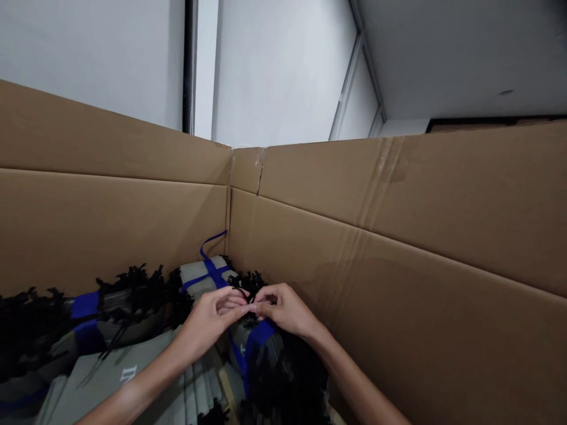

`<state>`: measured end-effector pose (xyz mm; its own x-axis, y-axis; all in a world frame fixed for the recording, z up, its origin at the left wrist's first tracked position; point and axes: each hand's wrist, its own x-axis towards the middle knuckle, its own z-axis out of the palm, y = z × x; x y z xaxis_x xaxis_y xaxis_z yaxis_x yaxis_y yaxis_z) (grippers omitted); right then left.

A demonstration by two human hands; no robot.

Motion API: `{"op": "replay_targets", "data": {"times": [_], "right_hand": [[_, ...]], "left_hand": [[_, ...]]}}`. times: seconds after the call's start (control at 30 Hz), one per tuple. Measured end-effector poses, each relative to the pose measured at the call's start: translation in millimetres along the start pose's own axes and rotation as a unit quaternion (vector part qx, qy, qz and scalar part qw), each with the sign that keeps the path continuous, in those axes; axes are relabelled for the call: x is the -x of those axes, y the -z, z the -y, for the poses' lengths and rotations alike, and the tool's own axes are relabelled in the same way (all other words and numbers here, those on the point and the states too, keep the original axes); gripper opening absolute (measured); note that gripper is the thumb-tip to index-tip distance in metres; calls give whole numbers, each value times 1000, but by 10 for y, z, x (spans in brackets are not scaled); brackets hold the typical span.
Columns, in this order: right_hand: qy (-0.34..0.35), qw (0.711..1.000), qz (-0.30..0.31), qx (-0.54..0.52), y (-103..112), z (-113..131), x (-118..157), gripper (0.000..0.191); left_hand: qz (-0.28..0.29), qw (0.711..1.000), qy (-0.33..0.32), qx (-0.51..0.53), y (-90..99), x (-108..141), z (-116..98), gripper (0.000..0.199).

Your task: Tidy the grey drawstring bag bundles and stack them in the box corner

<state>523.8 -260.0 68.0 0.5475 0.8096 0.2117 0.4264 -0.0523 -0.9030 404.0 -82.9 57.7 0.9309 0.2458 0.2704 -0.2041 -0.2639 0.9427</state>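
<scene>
Black strands (245, 293) between hands (208, 319) (286, 310) (pinched).

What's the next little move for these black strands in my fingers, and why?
Probably ease the black strands gently apart between your left hand and right hand. Both hands' fingers meet on them just above the blue-strapped grey bundle, and more black tufts sit close by, so a small, slow pull seems less likely to snag them.

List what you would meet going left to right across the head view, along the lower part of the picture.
black fringe → blue strap → left hand → right hand → cardboard box wall
</scene>
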Motion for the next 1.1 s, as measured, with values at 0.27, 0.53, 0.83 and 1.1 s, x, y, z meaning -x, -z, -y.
{"op": "replay_targets", "data": {"times": [0.27, 0.53, 0.83, 1.1], "right_hand": [[-23, 998, 10, -64, -20, 42, -21, 60], [-26, 996, 24, -83, -49, 109, -27, 63], [3, 999, 3, -39, -96, 99, -1, 59], [12, 1000, -11, -21, -97, 84, 2, 61]], "left_hand": [[-16, 998, -21, -58, 18, -2, -54, 40], [-52, 989, -70, -122, 42, 47, -97, 30], [-84, 992, -37, -80, 34, 50, -72, 34], [-85, 995, -29, -45, -9, 44, -85, 34]]}}
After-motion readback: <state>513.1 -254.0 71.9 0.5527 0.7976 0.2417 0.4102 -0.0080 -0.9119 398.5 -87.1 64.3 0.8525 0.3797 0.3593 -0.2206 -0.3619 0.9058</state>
